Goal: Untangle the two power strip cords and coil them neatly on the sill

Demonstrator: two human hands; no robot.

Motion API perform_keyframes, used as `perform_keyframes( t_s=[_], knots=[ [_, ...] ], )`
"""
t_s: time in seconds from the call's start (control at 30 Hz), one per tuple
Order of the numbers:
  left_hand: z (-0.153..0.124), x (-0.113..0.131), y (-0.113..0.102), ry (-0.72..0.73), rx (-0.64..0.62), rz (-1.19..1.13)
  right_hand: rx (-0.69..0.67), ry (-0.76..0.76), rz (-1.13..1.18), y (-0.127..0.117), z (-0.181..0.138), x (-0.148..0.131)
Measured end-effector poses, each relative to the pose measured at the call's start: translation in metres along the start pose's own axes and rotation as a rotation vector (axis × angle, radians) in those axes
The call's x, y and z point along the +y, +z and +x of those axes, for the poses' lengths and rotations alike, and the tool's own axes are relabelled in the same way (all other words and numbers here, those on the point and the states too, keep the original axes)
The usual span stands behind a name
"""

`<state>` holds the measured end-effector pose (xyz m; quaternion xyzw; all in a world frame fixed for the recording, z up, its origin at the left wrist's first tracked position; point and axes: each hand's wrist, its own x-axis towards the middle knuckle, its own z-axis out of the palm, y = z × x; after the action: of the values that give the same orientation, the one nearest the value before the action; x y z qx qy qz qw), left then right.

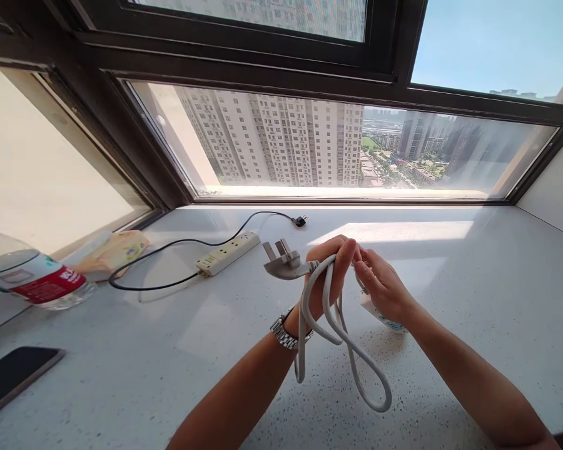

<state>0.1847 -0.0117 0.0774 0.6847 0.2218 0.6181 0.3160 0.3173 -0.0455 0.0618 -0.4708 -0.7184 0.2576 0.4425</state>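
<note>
Cable [338, 337] loops hang from the left hand [331, 275], fingers closed around the grey coil above the white sill [473, 300]; its plug [284, 262] juts left of that fist. The right hand [380, 287] pinches the cord beside it.

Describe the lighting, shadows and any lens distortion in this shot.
Head view: hard sunlight through the dark-framed window throws a bright patch on the speckled white countertop; the left hand and right hand, holding the looped grey power cable, are evenly lit and sharp; the wide lens bows the window frame, and the clear plastic bottle with red label stretches at the edge.
</note>
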Motion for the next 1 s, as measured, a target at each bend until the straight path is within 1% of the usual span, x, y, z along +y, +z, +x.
perform_keyframes(
  t_s=[0.07, 0.13, 0.17, 0.2, 0.23, 0.33, 0.4, 0.47, 0.5, 0.53, 0.57, 0.6, 0.67, 0.7, 0.73, 0.83, 0.87, 0.93, 1.0],
  knots=[
    [0.001, 0.0, -0.001, -0.081, 0.039, -0.043, 0.058, -0.052, 0.01, 0.01, -0.01, -0.005],
    [0.0, 0.0, -0.003, -0.066, 0.135, 0.039, 0.135, -0.055, 0.054, 0.021, -0.019, -0.01],
    [0.0, 0.0, -0.004, -0.033, 0.18, 0.103, 0.134, -0.044, 0.124, 0.026, -0.023, -0.012],
    [0.001, 0.001, -0.006, 0.007, 0.216, 0.163, 0.087, -0.026, 0.237, 0.031, -0.026, -0.013],
    [0.001, 0.001, -0.007, 0.05, 0.246, 0.213, -0.002, 0.001, 0.385, 0.034, -0.027, -0.014],
    [0.008, -0.001, -0.014, 0.137, 0.308, 0.31, -0.359, 0.142, 0.835, 0.035, -0.023, -0.011],
    [0.015, -0.008, -0.021, 0.142, 0.308, 0.345, -0.524, 0.212, 1.007, 0.028, -0.018, -0.008],
    [0.021, -0.017, -0.029, 0.089, 0.269, 0.333, -0.648, 0.18, 1.105, 0.018, -0.014, -0.006],
    [0.024, -0.023, -0.032, 0.051, 0.243, 0.308, -0.685, 0.14, 1.134, 0.014, -0.013, -0.005],
    [0.025, -0.028, -0.036, 0.014, 0.224, 0.281, -0.689, 0.103, 1.139, 0.01, -0.012, -0.006],
    [0.026, -0.032, -0.038, -0.016, 0.211, 0.258, -0.661, 0.08, 1.118, 0.008, -0.012, -0.007],
    [0.026, -0.035, -0.039, -0.034, 0.211, 0.25, -0.613, 0.08, 1.075, 0.008, -0.013, -0.008],
    [0.023, -0.038, -0.038, -0.037, 0.224, 0.272, -0.521, 0.135, 0.977, 0.014, -0.015, -0.01],
    [0.021, -0.037, -0.036, -0.027, 0.224, 0.299, -0.506, 0.162, 0.946, 0.019, -0.017, -0.011],
    [0.019, -0.036, -0.033, -0.015, 0.22, 0.333, -0.526, 0.175, 0.938, 0.025, -0.019, -0.01],
    [0.016, -0.033, -0.027, 0.011, 0.186, 0.424, -0.687, 0.164, 1.016, 0.04, -0.022, -0.007],
    [0.016, -0.032, -0.027, 0.004, 0.176, 0.432, -0.717, 0.16, 1.049, 0.042, -0.023, -0.005],
    [0.019, -0.033, -0.03, -0.051, 0.159, 0.378, -0.723, 0.173, 1.096, 0.038, -0.022, -0.003],
    [0.024, -0.035, -0.038, -0.14, 0.143, 0.251, -0.709, 0.194, 1.085, 0.027, -0.019, -0.004]
  ],
)
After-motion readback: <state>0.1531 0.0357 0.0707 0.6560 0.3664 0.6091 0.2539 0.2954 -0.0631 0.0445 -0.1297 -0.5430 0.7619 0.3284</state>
